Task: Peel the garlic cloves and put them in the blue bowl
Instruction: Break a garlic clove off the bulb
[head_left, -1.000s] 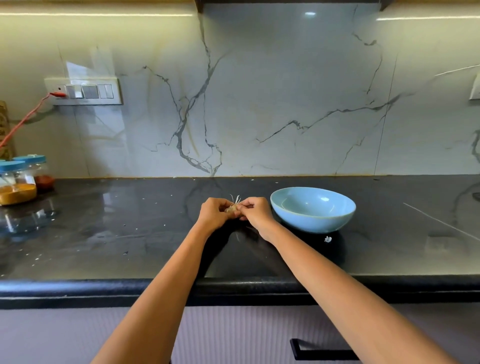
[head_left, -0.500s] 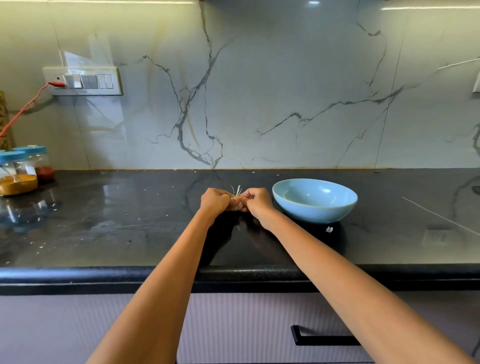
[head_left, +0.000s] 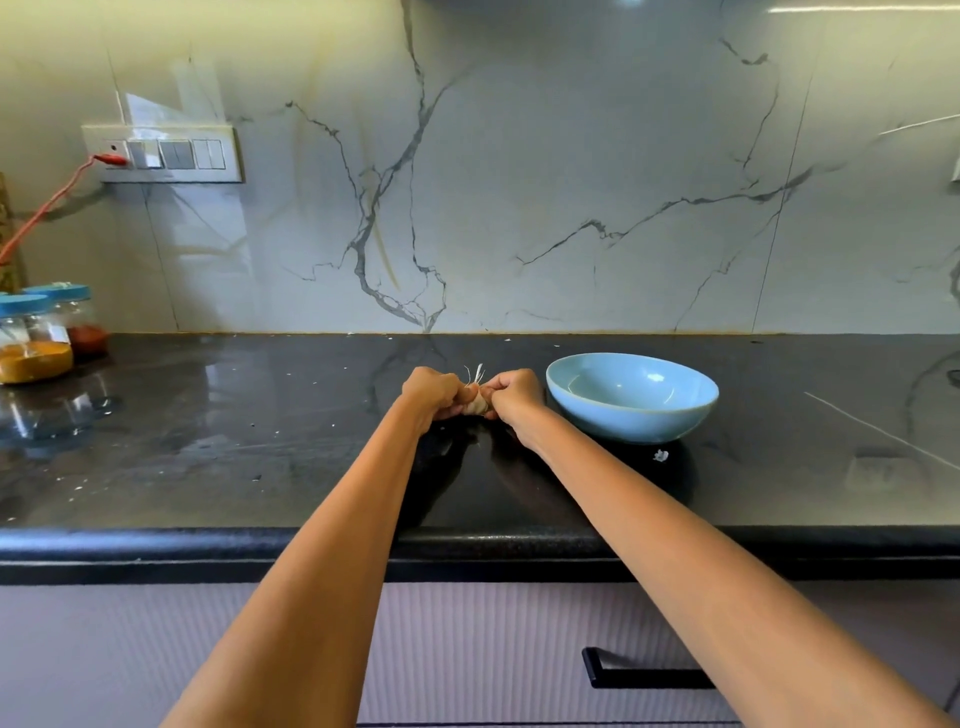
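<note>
A pale, papery-skinned garlic bulb (head_left: 475, 402) with wispy dry roots, just left of an upright, glossy blue ceramic bowl (head_left: 631, 410).

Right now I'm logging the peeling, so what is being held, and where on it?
A garlic piece, pinched between both hands: left hand on its left side, right hand on its right, wispy end up.

Black polished stone countertop (head_left: 260, 447), glossy, with rounded front edge, bearing: blue bowl (head_left: 631, 397) right of centre; small white scrap (head_left: 661, 455) just before it; two blue-lidded spice jars (head_left: 44, 332) at far left; scattered pale flecks across the surface.
</note>
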